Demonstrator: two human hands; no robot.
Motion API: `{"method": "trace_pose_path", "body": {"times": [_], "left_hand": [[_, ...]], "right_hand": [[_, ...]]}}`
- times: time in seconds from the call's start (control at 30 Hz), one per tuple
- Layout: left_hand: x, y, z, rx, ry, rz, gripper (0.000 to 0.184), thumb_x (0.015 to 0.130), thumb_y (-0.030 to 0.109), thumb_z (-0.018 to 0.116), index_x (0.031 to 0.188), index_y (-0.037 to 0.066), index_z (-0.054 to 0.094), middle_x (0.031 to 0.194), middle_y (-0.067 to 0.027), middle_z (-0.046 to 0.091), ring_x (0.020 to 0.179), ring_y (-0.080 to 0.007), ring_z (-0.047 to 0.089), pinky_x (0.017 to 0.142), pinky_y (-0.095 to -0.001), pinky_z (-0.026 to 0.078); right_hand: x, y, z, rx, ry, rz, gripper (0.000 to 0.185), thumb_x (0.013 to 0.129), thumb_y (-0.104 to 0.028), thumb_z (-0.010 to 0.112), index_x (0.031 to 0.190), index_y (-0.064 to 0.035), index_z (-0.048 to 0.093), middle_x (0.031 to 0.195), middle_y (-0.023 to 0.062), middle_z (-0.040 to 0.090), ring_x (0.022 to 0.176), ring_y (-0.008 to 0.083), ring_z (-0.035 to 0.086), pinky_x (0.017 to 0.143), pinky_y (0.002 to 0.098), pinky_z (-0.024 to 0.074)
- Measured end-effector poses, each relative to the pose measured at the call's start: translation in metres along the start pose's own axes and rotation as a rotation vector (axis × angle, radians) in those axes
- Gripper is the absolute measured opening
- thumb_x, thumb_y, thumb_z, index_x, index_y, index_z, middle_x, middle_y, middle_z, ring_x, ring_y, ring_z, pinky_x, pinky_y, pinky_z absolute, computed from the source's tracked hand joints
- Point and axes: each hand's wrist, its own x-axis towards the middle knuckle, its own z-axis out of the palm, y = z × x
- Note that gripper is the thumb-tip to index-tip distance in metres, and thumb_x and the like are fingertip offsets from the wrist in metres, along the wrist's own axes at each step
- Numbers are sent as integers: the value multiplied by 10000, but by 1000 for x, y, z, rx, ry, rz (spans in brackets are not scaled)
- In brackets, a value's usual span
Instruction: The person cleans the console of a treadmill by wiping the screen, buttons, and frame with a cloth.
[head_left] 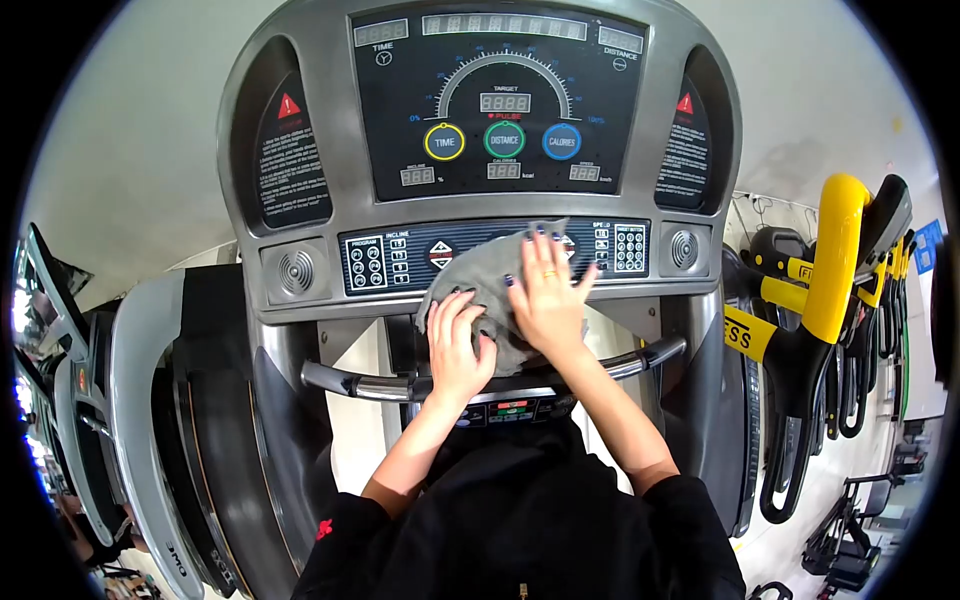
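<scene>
A grey cloth [490,270] lies over the middle of the treadmill's button panel [370,262] and hangs down below its lower edge. My right hand [548,295] presses flat on the cloth's right part, fingers spread. On the cloth's lower left part rests my left hand [458,345], its fingers bent and the thumb apart from them. Whether it pinches any fabric is unclear. Above the panel is the dark display [505,70] with its TIME, DISTANCE and CALORIES circles. The curved handlebar [380,388] passes just below my hands.
Another treadmill [150,400] stands at the left. On the right are a yellow and black machine handle [840,260] and more gym machines behind it. Speaker grilles [296,272] flank the button panel.
</scene>
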Motion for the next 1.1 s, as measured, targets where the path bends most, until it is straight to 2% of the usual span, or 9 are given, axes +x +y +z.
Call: {"method": "trace_pose_path", "body": {"times": [0.13, 0.23, 0.27, 0.33, 0.47, 0.53, 0.73, 0.87, 1.1], "left_hand": [[-1, 1, -3, -1, 17, 41, 382, 653, 9, 576, 1032, 45, 543, 1191, -148, 528, 1160, -350, 473, 1020, -500, 319], [-1, 1, -2, -43, 14, -20, 387, 650, -4, 574, 1033, 26, 532, 1188, -158, 527, 1156, -376, 467, 994, -451, 367], [0, 2, -1, -44, 14, -17, 387, 650, -4, 574, 1033, 26, 532, 1188, -158, 527, 1156, -376, 467, 994, -451, 367], [1, 1, 0, -29, 14, -24, 382, 649, -7, 570, 1026, 15, 514, 1186, -170, 525, 1157, -383, 466, 994, -458, 365], [-3, -2, -1, -8, 74, -88, 344, 634, -51, 500, 973, 1, 483, 1177, -214, 515, 1155, -407, 458, 996, -479, 354], [-5, -3, 0, -14, 95, -104, 372, 641, -45, 502, 1011, -10, 487, 1172, -214, 518, 1153, -409, 459, 1001, -482, 348], [-5, -3, -2, 22, 131, -125, 466, 670, -44, 495, 1136, -31, 483, 1185, -214, 516, 1159, -399, 459, 1021, -476, 337], [-4, -2, 0, 39, 87, -89, 479, 669, -36, 503, 1147, -31, 483, 1187, -213, 514, 1166, -393, 456, 1031, -478, 328], [0, 1, 1, 43, -52, -5, 522, 672, 31, 556, 1185, -18, 471, 1243, -192, 485, 1208, -374, 423, 1048, -506, 288]], "right_hand": [[3, 7, 3, -62, 121, -8, 531, 838, -334, 569, 1292, -71, 498, 1386, 107, 442, 1275, 282, 408, 941, 709, 187], [2, -5, 1, -15, 64, -63, 521, 829, -332, 580, 1277, -77, 511, 1385, 88, 440, 1285, 293, 389, 931, 729, 182], [0, -11, -2, 39, -24, -81, 499, 852, -311, 548, 1301, -100, 493, 1388, 76, 438, 1309, 289, 365, 955, 730, 156], [-6, -22, 1, 55, -96, -145, 491, 850, -302, 544, 1300, -111, 494, 1393, 63, 432, 1312, 276, 356, 956, 730, 166], [-9, -33, 7, 76, -98, -251, 489, 855, -304, 522, 1307, -119, 488, 1412, 53, 410, 1316, 258, 347, 953, 723, 177], [-5, -36, 11, 96, -85, -292, 500, 849, -322, 529, 1305, -119, 491, 1416, 59, 404, 1328, 259, 328, 959, 720, 161], [-4, -45, 14, 157, -82, -274, 515, 844, -353, 536, 1306, -130, 491, 1417, 50, 403, 1335, 252, 313, 953, 723, 167], [-10, -34, 11, 87, -103, -268, 521, 844, -368, 532, 1311, -141, 487, 1419, 27, 403, 1335, 241, 311, 953, 723, 167], [-21, -5, -6, 36, -148, -56, 517, 849, -336, 535, 1323, -139, 474, 1427, 35, 395, 1334, 241, 325, 979, 726, 130]]}}
